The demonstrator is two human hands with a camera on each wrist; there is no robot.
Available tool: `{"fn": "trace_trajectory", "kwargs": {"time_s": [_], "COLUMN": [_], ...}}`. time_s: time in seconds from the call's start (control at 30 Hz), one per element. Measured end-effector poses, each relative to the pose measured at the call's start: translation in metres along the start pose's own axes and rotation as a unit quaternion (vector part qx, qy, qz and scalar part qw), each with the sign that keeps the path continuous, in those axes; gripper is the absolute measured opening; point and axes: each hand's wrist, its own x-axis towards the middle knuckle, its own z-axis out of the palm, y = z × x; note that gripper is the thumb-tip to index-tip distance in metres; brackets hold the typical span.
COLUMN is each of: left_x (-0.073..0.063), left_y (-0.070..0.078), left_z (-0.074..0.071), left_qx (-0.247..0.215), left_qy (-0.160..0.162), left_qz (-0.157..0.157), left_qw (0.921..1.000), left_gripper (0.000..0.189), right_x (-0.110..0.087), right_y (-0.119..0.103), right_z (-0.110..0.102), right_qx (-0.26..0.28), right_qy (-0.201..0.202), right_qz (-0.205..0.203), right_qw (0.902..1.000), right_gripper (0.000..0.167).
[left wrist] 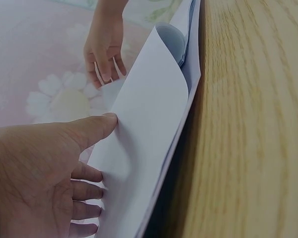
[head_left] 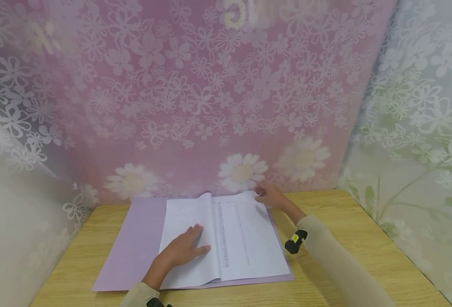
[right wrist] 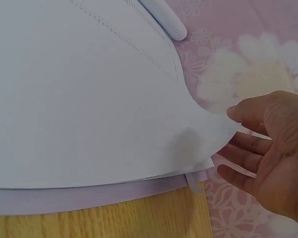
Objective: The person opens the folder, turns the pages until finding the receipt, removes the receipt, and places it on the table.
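Note:
A lilac folder (head_left: 134, 249) lies open on the table, with a stack of white sheets inside. The right-hand page (head_left: 262, 243) carries columns of small print, too small to read. My left hand (head_left: 181, 249) rests on the blank left-hand page (head_left: 185, 213), fingers extended and thumb out to the side. At the top right corner of the printed page, my right hand (right wrist: 280, 153) pinches the paper, thumb above and fingers beneath. That corner is lifted and curved in the right wrist view. Near the fold, the turned page bulges into a curl (left wrist: 174, 42).
The folder lies on a wooden table (head_left: 325, 209) whose back edge meets a pink wall covering (head_left: 195, 106) with white flowers. More flowered covering (head_left: 421, 128) stands at the right side. A small pale tab (right wrist: 193, 183) sticks out under the sheets.

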Motion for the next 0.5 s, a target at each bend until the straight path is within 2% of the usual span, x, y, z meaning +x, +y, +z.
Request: {"fn": "trace_trajectory", "kwargs": {"time_s": [0.17,0.33,0.5], "left_x": [-0.001,0.0,0.002], "left_y": [0.001,-0.002,-0.004], "left_z": [0.001,0.002,0.002], "left_qx": [-0.006,0.002,0.008], "left_qy": [-0.003,0.0,0.002], "left_qz": [0.003,0.008,0.008], "left_qw": [1.0,1.0,0.9999], "left_gripper": [0.082,0.083,0.083], "right_x": [-0.008,-0.021,-0.038], "right_y": [0.008,0.009,0.001], "right_z": [0.001,-0.002,-0.01], "right_qx": [0.024,0.06,0.131], "right_qy": [-0.007,-0.028,-0.078], "right_qz": [-0.003,-0.004,0.049], "right_qw": [0.9997,0.9978,0.9871], "right_gripper": [0.048,0.054,0.057]}}
